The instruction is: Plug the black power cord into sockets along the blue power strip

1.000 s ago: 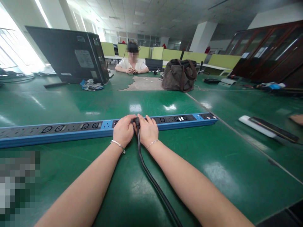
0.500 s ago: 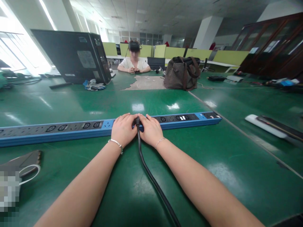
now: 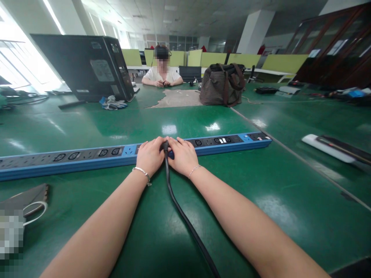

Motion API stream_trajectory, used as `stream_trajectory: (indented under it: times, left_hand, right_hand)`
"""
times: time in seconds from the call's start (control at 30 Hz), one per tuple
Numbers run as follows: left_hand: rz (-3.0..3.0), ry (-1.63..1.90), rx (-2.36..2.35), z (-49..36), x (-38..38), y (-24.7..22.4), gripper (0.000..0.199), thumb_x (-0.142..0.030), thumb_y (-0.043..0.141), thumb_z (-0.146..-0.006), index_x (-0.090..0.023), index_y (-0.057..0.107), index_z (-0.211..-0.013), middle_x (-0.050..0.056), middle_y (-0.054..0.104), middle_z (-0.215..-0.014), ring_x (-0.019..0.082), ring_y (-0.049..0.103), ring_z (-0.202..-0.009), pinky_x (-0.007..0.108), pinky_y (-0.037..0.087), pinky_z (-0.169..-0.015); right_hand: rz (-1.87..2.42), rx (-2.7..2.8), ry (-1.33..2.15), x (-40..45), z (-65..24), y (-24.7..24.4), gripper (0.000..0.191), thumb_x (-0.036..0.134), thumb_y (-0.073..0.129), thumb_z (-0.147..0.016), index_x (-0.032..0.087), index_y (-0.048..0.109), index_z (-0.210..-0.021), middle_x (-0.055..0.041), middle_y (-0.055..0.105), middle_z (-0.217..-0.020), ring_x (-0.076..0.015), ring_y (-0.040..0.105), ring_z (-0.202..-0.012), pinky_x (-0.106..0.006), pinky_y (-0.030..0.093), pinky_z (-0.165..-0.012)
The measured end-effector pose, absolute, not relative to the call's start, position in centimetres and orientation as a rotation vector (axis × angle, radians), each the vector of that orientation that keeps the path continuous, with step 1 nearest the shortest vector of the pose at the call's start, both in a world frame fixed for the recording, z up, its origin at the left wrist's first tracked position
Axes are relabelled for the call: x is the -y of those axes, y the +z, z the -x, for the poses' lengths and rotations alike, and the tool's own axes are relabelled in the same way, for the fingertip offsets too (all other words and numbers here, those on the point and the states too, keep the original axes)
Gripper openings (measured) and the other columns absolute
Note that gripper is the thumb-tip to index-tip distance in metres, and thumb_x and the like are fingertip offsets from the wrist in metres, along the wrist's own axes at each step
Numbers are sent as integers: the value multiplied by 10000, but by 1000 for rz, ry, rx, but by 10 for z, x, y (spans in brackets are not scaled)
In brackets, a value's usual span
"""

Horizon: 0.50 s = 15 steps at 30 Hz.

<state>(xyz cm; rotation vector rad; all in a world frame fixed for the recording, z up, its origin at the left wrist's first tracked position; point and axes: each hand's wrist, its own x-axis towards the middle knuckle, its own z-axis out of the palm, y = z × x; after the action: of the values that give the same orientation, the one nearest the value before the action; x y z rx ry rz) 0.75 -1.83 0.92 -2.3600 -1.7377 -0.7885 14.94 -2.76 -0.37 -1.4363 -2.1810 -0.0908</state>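
A long blue power strip (image 3: 232,144) with black socket sections lies across the green table. At its middle, my left hand (image 3: 150,154) and my right hand (image 3: 182,154) meet around the black plug (image 3: 165,146) of a thick cable. Both hands are closed on the plug from either side, thumbs against it, the other fingers resting over the strip. From the plug the black cable (image 3: 185,218) runs down between my forearms to the bottom edge. The plug's front end and the socket beneath it are hidden by my fingers.
On the green table (image 3: 232,193) stand a black computer case (image 3: 84,69) at the back left and a brown bag (image 3: 222,85) behind the strip. Gloves (image 3: 113,103) lie by the case. A person (image 3: 162,73) sits opposite. A white and black device (image 3: 330,148) lies right.
The view has shifted slightly, so most things sit a little higher and further left. My hands keep the same hold on the plug.
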Motion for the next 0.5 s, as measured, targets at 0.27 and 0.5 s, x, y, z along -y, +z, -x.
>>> stream_trajectory:
  times: [0.27, 0.5]
  left_hand:
    - [2332, -891, 1749, -10, 19, 6, 235, -263, 452, -872, -189, 564, -1065, 79, 702, -895, 232, 643, -887, 384, 436, -901]
    - [2301, -932, 1750, -12, 20, 6, 247, -225, 467, -865, -190, 573, -1085, 88, 707, -964, 237, 640, -952, 399, 424, -941]
  right_hand:
    - [1453, 2141, -77, 29, -146, -4, 609, 366, 475, -857, 169, 369, -1424, -46, 525, -1379, -234, 383, -1312, -380, 273, -1067]
    - [1436, 2137, -77, 28, -146, -5, 610, 371, 476, -851, 141, 384, -1409, -64, 532, -1370, -244, 387, -1304, -386, 269, -1059]
